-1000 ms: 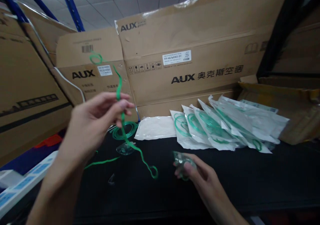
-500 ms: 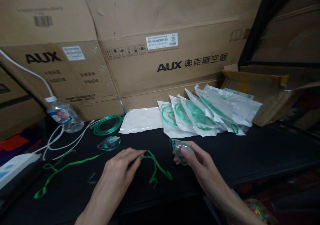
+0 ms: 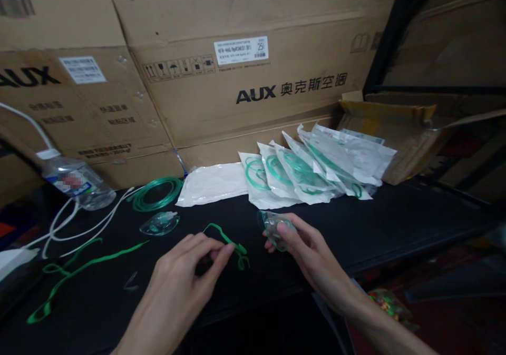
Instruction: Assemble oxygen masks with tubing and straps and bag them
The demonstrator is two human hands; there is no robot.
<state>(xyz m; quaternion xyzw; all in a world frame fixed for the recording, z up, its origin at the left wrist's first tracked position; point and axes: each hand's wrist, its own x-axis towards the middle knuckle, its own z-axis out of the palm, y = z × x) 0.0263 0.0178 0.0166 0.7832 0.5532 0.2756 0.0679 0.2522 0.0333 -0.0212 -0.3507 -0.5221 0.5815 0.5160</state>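
Observation:
A thin green elastic strap (image 3: 221, 232) is pinched between the thumb and fingers of my left hand (image 3: 185, 273), above the black tabletop. Its loose end bunches just right of the fingertips. My right hand (image 3: 306, 255) is closed around a clear oxygen mask (image 3: 276, 228) with a greenish rim, the thumb pressed on its front. A second clear mask (image 3: 160, 223) lies on the table beyond my left hand, beside a coil of green tubing (image 3: 156, 194). Another green strap (image 3: 85, 265) lies loosely spread at the left.
Several white packets with green tubing inside (image 3: 292, 173) lean in a row at the back, beside a flat white packet (image 3: 213, 184). A plastic bottle (image 3: 79, 181) and white cables (image 3: 95, 228) stand left. Large cardboard boxes (image 3: 253, 118) wall the back; an opened carton (image 3: 387, 134) is at right.
My left hand has shifted its pinch on the green strap, which now bunches closer to the fingertips. The right hand still holds the mask. The whole view has moved slightly right.

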